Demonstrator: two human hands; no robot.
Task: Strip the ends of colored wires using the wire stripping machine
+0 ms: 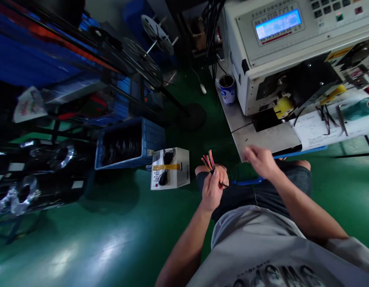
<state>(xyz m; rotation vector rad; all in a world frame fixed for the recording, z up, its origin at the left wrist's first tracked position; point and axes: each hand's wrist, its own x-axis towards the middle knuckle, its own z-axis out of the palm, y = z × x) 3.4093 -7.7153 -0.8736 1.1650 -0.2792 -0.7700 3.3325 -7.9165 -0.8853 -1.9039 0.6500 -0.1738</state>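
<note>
In my left hand point(213, 189), above my left thigh, is a small bundle of wires point(209, 160). Their thin red, yellow and dark ends fan out past my thumb, and a short black piece shows below the fingers. My right hand point(261, 162) is raised at the near edge of a metal work surface point(253, 140), apart from the left one. Its fingers are curled together, and whatever they may hold is hidden. A tiny dark scrap lies on the metal just beyond it.
A white machine point(247, 44) with a lit screen stands on the bench, a blue-and-white cup point(228, 93) beside it. Black strips point(326, 119) and a teal roll point(358, 109) lie rightward. Leftward on the floor are a white box point(183, 169) and a blue crate point(154, 137).
</note>
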